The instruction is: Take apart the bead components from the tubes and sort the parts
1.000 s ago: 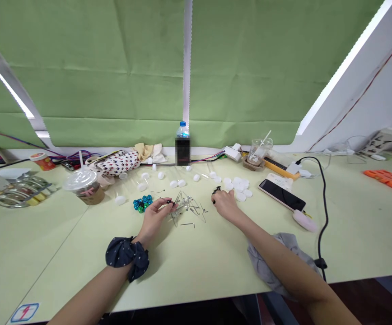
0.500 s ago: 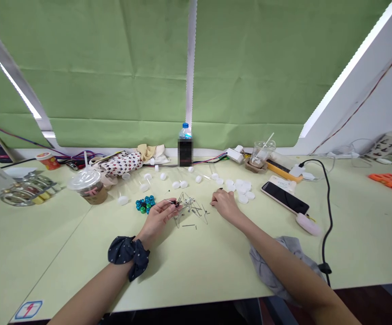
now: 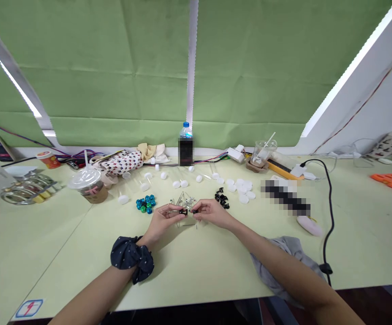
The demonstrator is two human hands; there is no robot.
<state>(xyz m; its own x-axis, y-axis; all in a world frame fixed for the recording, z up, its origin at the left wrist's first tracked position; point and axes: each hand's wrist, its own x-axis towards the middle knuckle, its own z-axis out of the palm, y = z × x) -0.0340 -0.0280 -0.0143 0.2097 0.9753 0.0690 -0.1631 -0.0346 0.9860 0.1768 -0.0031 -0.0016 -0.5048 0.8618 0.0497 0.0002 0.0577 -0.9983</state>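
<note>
My left hand [image 3: 162,220] pinches a thin metal pin with a small black bead [image 3: 183,211] on its end. My right hand [image 3: 211,212] is closed in a pinch on another small black bead [image 3: 195,211], held right beside the first one. Both hands hover over a pile of loose metal pins [image 3: 185,201] on the pale green table [image 3: 196,266]. A small heap of black beads [image 3: 222,198] lies just right of my right hand. A cluster of blue and green balls [image 3: 145,203] sits to the left of my left hand. A dark scrunchie [image 3: 131,258] is on my left wrist.
White caps [image 3: 241,187] are scattered behind the pins. A lidded drink cup [image 3: 88,184] stands at the left, a bottle [image 3: 185,145] at the back. A phone [image 3: 286,197], a pink object [image 3: 309,225], a black cable [image 3: 328,212] and a grey cloth [image 3: 284,253] lie at the right.
My right hand left the heap of black beads and moved left to meet my left hand over the pins, now pinching a bead. The left hand stayed in place with its pin.
</note>
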